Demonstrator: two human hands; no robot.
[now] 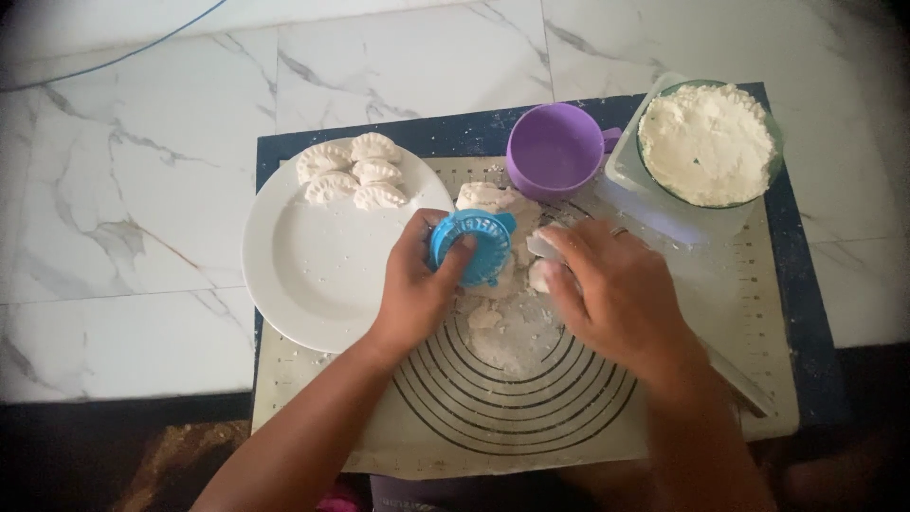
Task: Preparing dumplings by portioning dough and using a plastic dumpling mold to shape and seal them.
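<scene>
The left hand [417, 284] clamps its fingers on the blue dumpling press [471, 245], steadying it over the mat [531, 398]. The right hand [616, 294], fingers together, gathers dough [488, 197] just right of it.

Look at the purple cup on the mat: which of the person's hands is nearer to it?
Right. The right hand lies just below the purple cup; the left hand, holding the blue dumpling press, sits further down-left of it.
</scene>
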